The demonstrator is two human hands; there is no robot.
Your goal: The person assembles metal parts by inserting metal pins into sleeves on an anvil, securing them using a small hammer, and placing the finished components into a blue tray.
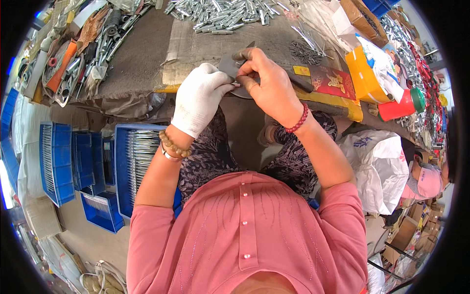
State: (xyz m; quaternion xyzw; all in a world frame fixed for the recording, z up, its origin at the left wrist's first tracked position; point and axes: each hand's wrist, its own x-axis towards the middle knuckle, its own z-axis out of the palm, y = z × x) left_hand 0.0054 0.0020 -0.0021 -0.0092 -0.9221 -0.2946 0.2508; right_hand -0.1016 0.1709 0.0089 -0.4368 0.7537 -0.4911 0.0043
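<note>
Four blue crates (58, 161) sit lower left. At centre, by the table edge (166, 88), the gloved left hand (199, 98) and bare right hand (267, 81) both pinch one dark grey sheet (229, 64). Bolts (223, 13) crowd the top.

A single view comes from a wide fisheye camera worn on the person's head, looking steeply down over the chest and lap. The forearms enter from the lower middle and meet near the picture's upper centre, where the left hand (199, 98) and right hand (268, 84) sit close to the lens. The bench (142, 59) runs across the top, its edge bending with the rim. Blue crates (58, 161) on the floor fall at the left, and a dark circular border frames everything.
</note>
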